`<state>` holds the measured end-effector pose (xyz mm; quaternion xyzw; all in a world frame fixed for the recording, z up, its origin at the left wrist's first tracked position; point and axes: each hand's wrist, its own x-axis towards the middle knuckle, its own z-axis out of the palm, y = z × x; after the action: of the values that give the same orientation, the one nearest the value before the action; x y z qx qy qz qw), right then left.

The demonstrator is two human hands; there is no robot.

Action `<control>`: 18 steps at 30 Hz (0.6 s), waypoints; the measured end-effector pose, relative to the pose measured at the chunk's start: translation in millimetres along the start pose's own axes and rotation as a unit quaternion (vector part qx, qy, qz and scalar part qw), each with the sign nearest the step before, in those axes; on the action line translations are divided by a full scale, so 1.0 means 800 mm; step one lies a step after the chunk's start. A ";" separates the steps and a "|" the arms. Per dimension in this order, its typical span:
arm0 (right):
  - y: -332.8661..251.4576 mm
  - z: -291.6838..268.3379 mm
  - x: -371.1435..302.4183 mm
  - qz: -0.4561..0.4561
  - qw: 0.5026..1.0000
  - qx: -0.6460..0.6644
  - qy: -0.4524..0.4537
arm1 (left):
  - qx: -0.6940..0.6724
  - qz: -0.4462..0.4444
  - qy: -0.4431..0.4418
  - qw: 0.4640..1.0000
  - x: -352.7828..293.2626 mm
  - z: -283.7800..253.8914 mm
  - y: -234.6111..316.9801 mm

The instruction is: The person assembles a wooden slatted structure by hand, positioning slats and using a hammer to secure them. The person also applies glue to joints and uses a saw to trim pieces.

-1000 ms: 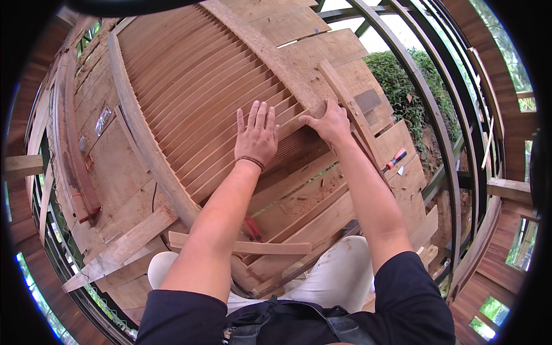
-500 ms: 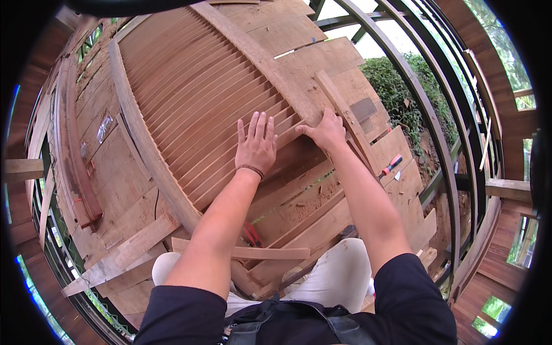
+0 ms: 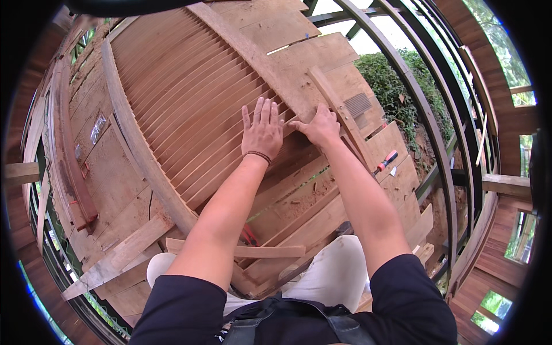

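A large wooden louvre panel with several thin reddish-brown slats (image 3: pixel 195 95) lies in front of me, set between long side rails. My left hand (image 3: pixel 263 131) rests flat over the nearest slats, fingers stretched out and pointing away from me. Beside it, my right hand (image 3: pixel 320 127) spans the right frame rail (image 3: pixel 253 54). Its fingers bend over the outer side and its thumb reaches inward to the slat ends. The tips of those fingers are partly hidden. Below my hands the panel has no slats, and wood shavings (image 3: pixel 310 195) show there.
A screwdriver (image 3: pixel 386 162) with a red and black handle lies on boards at the right. A loose batten (image 3: pixel 339 109) lies beside the right rail. Another thin strip (image 3: pixel 264 251) crosses near my knees. Dark curved metal bars (image 3: pixel 420 92) edge the platform at the right.
My left hand has slid a little right and forward over the slats, closer to my right hand. My right hand stays at the rail. The whole view has shifted slightly.
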<state>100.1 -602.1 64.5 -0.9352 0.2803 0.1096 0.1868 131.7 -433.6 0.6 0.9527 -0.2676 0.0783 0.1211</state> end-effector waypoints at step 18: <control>0.000 0.000 0.001 0.015 1.000 0.008 0.006 | 0.017 0.001 -0.002 1.000 0.000 0.000 0.002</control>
<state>100.9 -602.3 64.7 -0.9298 0.2965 0.1048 0.1910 130.9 -434.6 0.9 0.9544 -0.2679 0.0811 0.1042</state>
